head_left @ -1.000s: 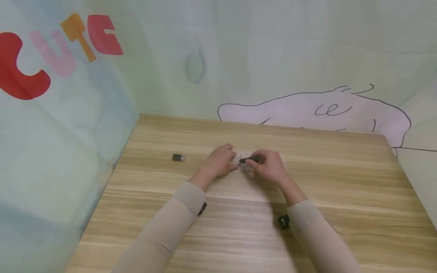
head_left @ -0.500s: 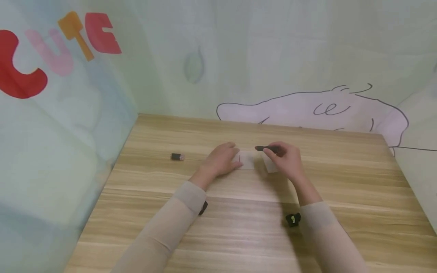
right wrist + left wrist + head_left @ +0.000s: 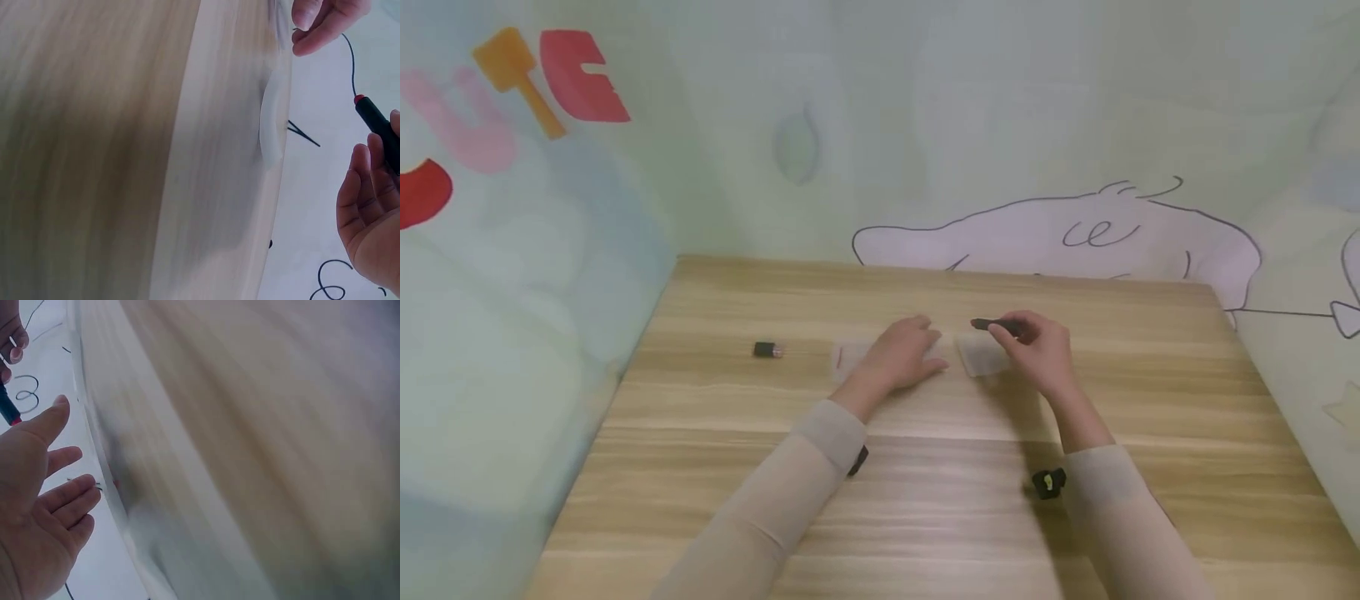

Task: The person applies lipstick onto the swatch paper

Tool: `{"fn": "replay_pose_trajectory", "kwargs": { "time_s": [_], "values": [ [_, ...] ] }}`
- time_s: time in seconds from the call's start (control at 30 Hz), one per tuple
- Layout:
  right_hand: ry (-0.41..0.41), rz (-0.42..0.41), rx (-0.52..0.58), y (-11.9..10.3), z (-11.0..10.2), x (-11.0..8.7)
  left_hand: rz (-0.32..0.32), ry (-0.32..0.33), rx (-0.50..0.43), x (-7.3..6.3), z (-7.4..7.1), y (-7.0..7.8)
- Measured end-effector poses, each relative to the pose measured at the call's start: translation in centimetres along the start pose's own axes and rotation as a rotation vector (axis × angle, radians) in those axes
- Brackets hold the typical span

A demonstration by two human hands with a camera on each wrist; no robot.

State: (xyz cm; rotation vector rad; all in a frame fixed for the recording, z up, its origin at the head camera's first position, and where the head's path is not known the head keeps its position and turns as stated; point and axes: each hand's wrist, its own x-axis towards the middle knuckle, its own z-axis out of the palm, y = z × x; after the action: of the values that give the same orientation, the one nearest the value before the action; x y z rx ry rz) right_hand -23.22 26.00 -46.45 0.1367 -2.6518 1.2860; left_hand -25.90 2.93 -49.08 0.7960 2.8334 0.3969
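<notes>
My right hand (image 3: 1037, 350) pinches a dark marker (image 3: 985, 323) with a red tip, held above the table and pointing left. The right wrist view shows the marker (image 3: 377, 125) with the fingers curled about its barrel. Beneath the marker lies a small pale paper (image 3: 979, 358); its edge curls up in that wrist view. To the left, my left hand (image 3: 898, 358) hovers over or rests on another pale paper (image 3: 847, 360) that bears a short reddish line. Its fingers are spread and hold nothing, as the left wrist view shows (image 3: 44, 506). That hand hides part of the paper.
On the wooden table (image 3: 925, 517), a small black piece with a pinkish end (image 3: 767, 350) lies at the left. A black wrist camera (image 3: 1048, 482) sits at the right sleeve, another (image 3: 858, 461) at the left. Printed fabric backs the table's far and left edges.
My right hand with the marker has lifted off the lined paper and moved right. The lined paper now lies farther left, partly under my left hand, which has shifted right.
</notes>
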Motion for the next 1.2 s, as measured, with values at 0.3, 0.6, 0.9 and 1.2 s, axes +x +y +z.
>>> {"fn": "replay_pose_trajectory", "kwargs": {
  "time_s": [0.3,0.6,0.9,1.2],
  "values": [
    [0.023,0.038,-0.004,1.1,-1.0,-0.4,0.027,0.022,0.036,1.8,0.4,2.3],
    [0.001,0.063,-0.010,1.9,-1.5,-0.7,0.025,0.013,0.127,2.5,0.8,3.4],
    [-0.068,0.061,-0.055,2.2,-0.9,-0.4,0.065,-0.063,0.142,2.5,0.4,2.8],
    [-0.145,0.035,-0.078,2.4,0.4,0.2,0.075,-0.088,0.097,2.5,0.1,2.3]
  ]
}}
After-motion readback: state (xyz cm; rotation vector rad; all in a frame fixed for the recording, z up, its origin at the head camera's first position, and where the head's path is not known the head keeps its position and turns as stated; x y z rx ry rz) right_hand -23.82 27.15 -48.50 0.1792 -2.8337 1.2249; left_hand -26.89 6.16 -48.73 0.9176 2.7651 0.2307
